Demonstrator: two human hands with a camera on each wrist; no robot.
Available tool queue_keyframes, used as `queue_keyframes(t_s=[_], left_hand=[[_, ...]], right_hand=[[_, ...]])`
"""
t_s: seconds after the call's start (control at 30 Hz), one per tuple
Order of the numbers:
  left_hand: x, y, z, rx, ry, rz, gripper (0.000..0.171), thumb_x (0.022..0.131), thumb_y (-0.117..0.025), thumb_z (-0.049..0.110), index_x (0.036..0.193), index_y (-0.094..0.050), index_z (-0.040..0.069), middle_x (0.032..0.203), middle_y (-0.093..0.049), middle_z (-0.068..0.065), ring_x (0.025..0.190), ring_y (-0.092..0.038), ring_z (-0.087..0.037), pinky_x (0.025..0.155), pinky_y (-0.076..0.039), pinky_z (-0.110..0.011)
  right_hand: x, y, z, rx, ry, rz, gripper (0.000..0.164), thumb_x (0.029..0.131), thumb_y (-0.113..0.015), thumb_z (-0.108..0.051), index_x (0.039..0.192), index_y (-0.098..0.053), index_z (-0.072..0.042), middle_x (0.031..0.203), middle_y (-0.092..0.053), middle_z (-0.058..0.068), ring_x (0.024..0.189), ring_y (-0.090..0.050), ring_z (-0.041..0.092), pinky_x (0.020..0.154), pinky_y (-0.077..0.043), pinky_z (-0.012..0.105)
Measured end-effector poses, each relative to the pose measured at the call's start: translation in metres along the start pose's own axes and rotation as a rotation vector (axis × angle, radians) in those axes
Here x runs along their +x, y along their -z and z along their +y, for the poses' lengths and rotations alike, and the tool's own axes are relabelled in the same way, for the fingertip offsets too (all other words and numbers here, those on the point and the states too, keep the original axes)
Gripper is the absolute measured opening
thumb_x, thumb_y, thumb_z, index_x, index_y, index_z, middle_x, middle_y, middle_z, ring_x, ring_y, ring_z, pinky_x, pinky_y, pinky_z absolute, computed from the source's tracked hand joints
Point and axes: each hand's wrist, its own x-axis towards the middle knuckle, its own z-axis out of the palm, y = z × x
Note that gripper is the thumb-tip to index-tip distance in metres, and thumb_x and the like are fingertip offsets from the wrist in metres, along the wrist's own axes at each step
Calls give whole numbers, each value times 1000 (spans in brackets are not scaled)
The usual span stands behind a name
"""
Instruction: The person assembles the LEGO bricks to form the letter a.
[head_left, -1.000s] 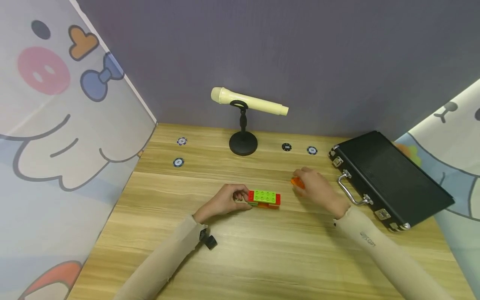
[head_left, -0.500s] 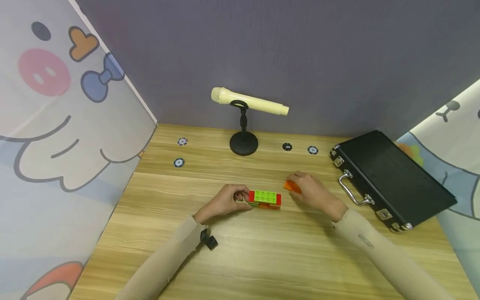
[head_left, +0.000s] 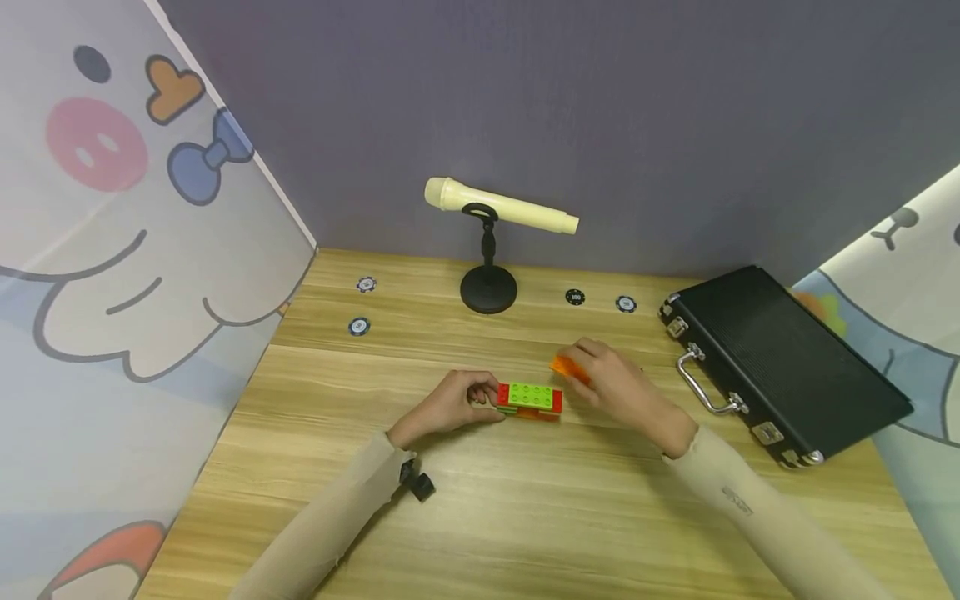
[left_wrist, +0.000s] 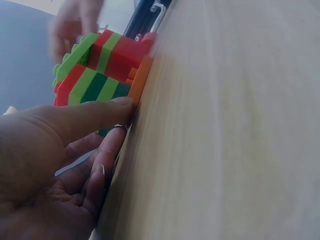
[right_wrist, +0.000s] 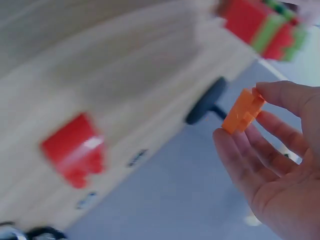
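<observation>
A toy brick structure, green on top with red ends, stands on the table. Its stacked red, green and dark green bricks rise from an orange base in the left wrist view. My left hand grips its left end between thumb and fingers. Just behind and right of the structure, my right hand pinches an orange brick between thumb and fingertips, held above the table. A loose red brick lies on the table in the right wrist view; my right hand mostly hides it from the head view.
A pale yellow microphone rests in a black stand at the back. Poker chips lie on both sides of it, including a black chip and a blue chip. A black case lies at the right.
My right hand has moved left with the orange brick, closer to the structure. The left hand and the structure have stayed in place.
</observation>
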Motion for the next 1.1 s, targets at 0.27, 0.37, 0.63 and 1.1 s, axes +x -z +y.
queue_keyframes(t_s=[0.27,0.37,0.63,1.1], left_hand=[[2,1,-1,-3,-29,13,28,77,-85,21,99,-68,20,87,-69,8,76,-59,-8,69,-50,-22],[3,1,-2,5,-46,14,27,78,-84,21,100,-68,19,87,-69,8,77,-60,-8,70,-51,-22],[0,0,-2,-7,-49,2,27,78,-84,23,100,-68,19,87,-69,9,78,-60,-6,72,-51,-22],[0,0,-3,-5,-42,0,26,78,-84,22,98,-68,20,87,-69,9,77,-60,-6,71,-51,-22]], right_hand=[[14,19,-40,127,118,-48,36,91,-72,-22,126,-64,-16,116,-64,-3,100,-63,12,85,-57,31],[17,15,-46,128,141,-98,36,92,-70,-24,127,-64,-18,119,-64,-4,104,-64,11,87,-56,30],[16,5,-47,117,164,-103,32,90,-73,-22,121,-67,-20,114,-65,-6,101,-64,8,86,-56,29],[18,2,-50,132,149,-112,31,89,-74,-20,119,-69,-18,110,-68,-5,99,-66,11,85,-56,33]])
